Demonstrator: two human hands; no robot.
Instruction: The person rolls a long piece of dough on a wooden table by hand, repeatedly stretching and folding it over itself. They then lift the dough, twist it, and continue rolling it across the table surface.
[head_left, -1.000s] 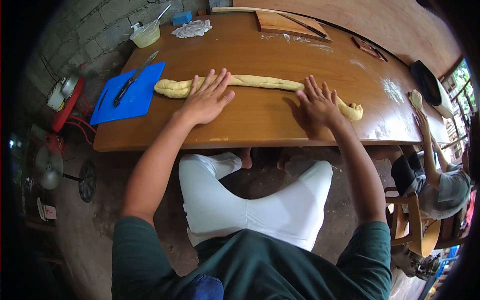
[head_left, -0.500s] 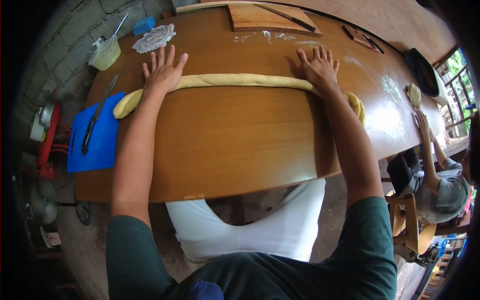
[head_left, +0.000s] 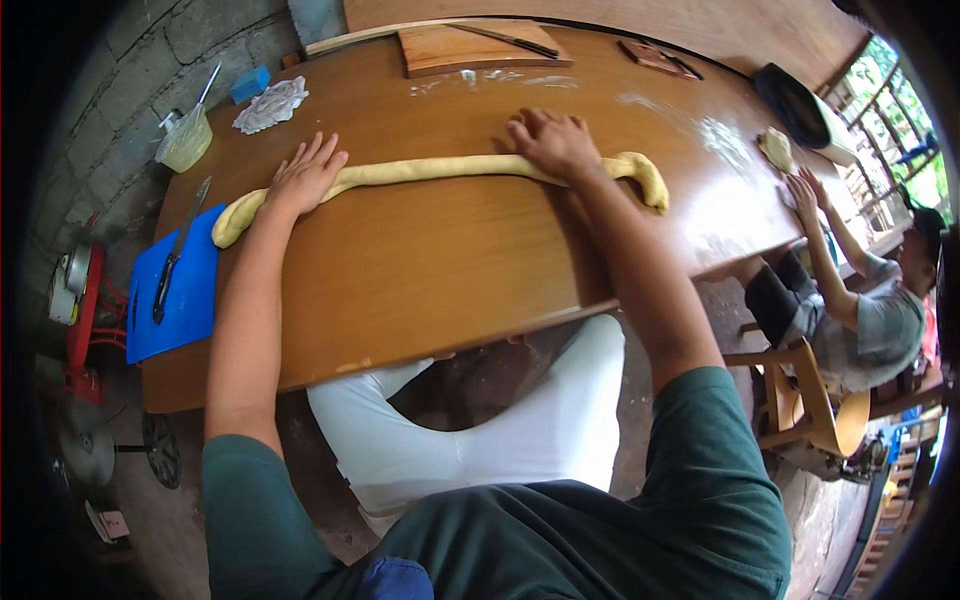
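Both hands have drawn back toward the body since the earlier frame, from beyond the dough to over it, and the right end of the dough rope (head_left: 430, 170) now lies farther left in the frame. The broad brown table (head_left: 420, 260) fills the middle. Across its upper centre runs the rope, its right end hooked downward and its left end bent down beside the blue board (head_left: 185, 315). The left hand (head_left: 303, 178), left of centre, rests over the rope with fingers straight and slightly apart. The right hand (head_left: 558, 148), right of centre, bears on it with fingers loosely bent; neither appears to clamp anything.

The step in hand looks like rolling and lengthening the rope. Any further stroke calls for light, even pressure from both palms, so the middle does not thin faster than the thick ends.

At upper right is a black-lined container (head_left: 785, 100); I cannot tell what it holds. The smaller clear tub (head_left: 186, 150), upper left, has something pale yellow inside and a long-handled utensil sticking up out of it. Smaller still, a dark-handled knife (head_left: 168, 275) lies on the blue board.
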